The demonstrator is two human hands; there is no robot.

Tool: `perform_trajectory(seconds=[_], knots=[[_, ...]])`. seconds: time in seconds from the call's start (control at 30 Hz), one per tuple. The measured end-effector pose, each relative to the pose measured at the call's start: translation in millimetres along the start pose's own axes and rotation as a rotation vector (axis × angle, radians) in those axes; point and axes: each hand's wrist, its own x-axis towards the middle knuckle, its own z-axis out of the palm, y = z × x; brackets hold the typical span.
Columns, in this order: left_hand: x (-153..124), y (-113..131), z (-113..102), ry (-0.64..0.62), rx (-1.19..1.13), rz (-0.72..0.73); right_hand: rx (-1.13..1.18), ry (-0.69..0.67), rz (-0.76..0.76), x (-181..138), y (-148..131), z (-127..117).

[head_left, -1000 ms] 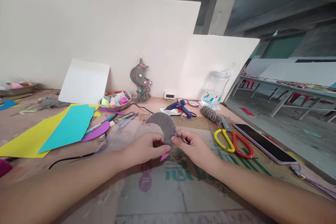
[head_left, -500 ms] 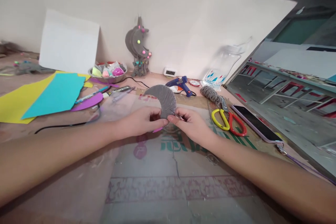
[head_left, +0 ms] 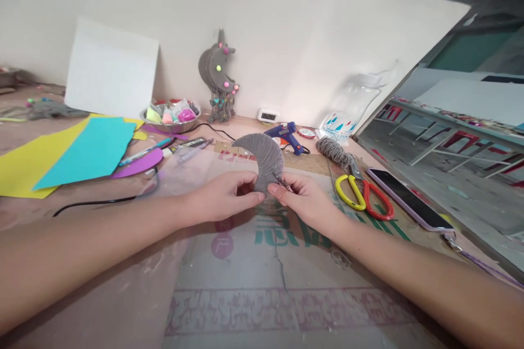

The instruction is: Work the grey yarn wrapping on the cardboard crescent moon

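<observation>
A grey crescent moon shape wound with yarn (head_left: 265, 157) stands upright above the table's middle, pinched at its lower end by both hands. My left hand (head_left: 223, 198) closes thumb and fingers on its left side. My right hand (head_left: 305, 200) pinches the right side, where a thin strand of grey yarn runs through the fingers. The crescent's lower tip is hidden behind my fingers.
Yellow and red scissors (head_left: 362, 197), a grey yarn bundle (head_left: 333, 151) and a phone (head_left: 409, 199) lie to the right. A blue glue gun (head_left: 286, 135), a bowl of craft bits (head_left: 171, 116), coloured foam sheets (head_left: 88, 151) and a finished moon ornament (head_left: 218, 73) sit behind.
The view tilted down and then shifted slightly. Both hands kept their pinch on the crescent, which now stands a little more upright.
</observation>
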Motion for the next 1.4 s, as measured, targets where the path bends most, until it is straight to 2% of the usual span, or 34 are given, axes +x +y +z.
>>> perform_trajectory(seconds=[0.17, 0.33, 0.67, 0.87, 1.23, 1.4], knots=[[1.8, -4.7, 1.3, -0.003, -0.023, 0.000, -0.055, -0.020, -0.056, 0.5, 0.5, -0.9], [1.3, -2.7, 2.6, 0.021, -0.034, -0.053, -0.008, -0.003, -0.061, 0.9, 0.6, -1.5], [-1.0, 0.2, 1.1, 0.025, -0.075, -0.040, 0.089, -0.032, 0.045, 0.9, 3.7, -3.4], [0.2, 3.9, 2.1, 0.097, -0.096, -0.133, 0.074, -0.002, 0.074, 0.8, 2.5, -4.1], [1.0, -4.6, 2.9, 0.072, -0.043, -0.058, 0.039, 0.019, 0.033, 0.3, -0.8, -1.4], [0.3, -2.5, 5.1, 0.131, -0.112, -0.078, 0.070, 0.055, 0.046, 1.0, 3.9, -3.2]])
